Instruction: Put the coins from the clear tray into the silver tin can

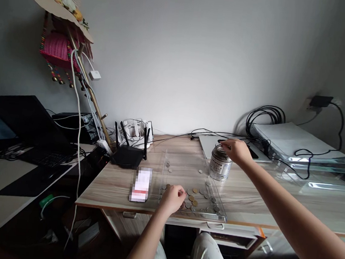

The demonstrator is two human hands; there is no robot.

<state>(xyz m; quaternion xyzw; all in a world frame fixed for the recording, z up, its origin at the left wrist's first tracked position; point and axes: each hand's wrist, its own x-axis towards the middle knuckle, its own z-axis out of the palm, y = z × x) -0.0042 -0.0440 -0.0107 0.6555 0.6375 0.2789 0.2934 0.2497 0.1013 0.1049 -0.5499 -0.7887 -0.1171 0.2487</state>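
Taking the clear tray (pixel 184 176) as the clock's middle, with twelve toward the wall, the tray lies flat on the wooden desk (pixel 101 190). Coins (pixel 195 197), silver and gold, are scattered mostly from three round to eight o'clock in it, thickest along the near edge; a few silver ones lie apart at ten and one.

The left hand (pixel 173 197) is at seven o'clock, inside the tray, its fingers curled down among the coins; whether it grasps one cannot be told. The right hand (pixel 236 150) reaches to two o'clock, fingers pinched together above the mouth of a metal can (pixel 219 169). Whether a coin sits between those fingertips, or whether they touch the rim, cannot be told. The can stands upright just beside the tray's right edge.

A phone (pixel 140 184) lies on the desk at nine o'clock, its screen lit, and a black router (pixel 127 156) sits beyond it at ten. Farther off at two is a stack of clear boxes (pixel 301 138).
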